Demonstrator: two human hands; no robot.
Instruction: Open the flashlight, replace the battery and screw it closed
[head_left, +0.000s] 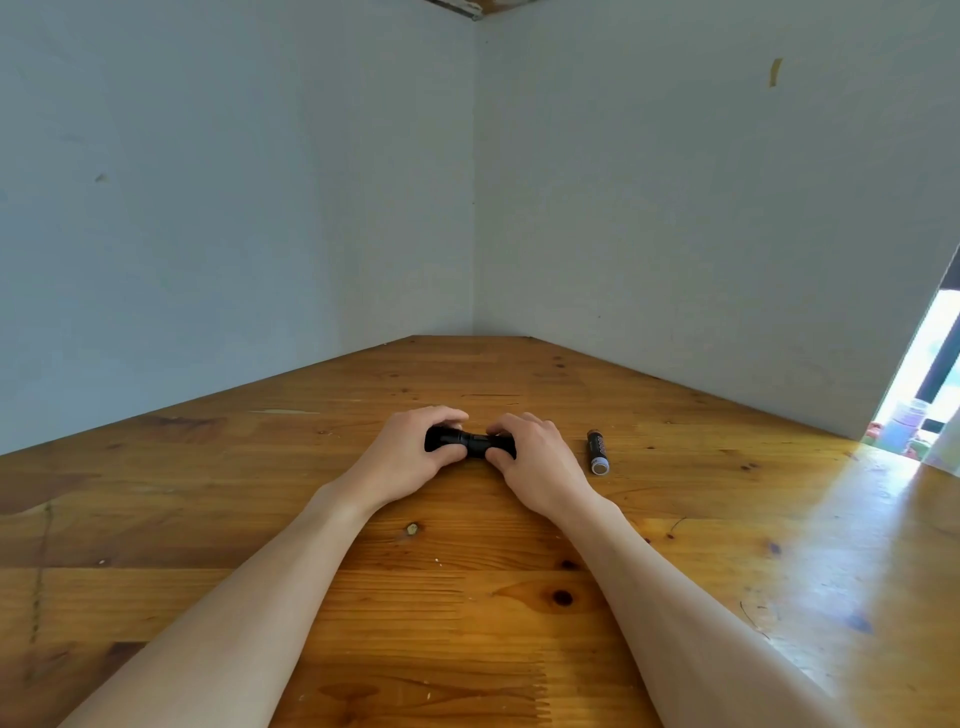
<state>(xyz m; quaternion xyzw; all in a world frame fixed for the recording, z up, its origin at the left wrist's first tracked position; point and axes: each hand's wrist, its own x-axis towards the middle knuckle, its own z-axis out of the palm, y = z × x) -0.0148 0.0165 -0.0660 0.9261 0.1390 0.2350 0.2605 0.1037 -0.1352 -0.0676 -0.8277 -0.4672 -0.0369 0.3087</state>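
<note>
Wooden worktop, far corner ahead: we grasp the flashlight crosswise, left hand and right hand clenched on opposite ends; battery right.

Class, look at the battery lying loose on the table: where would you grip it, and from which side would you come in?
Grip the battery across its middle, from above with the right hand. It lies flat on the wooden table, one end towards the camera, so both long sides are exposed, with bare table around it.
</note>
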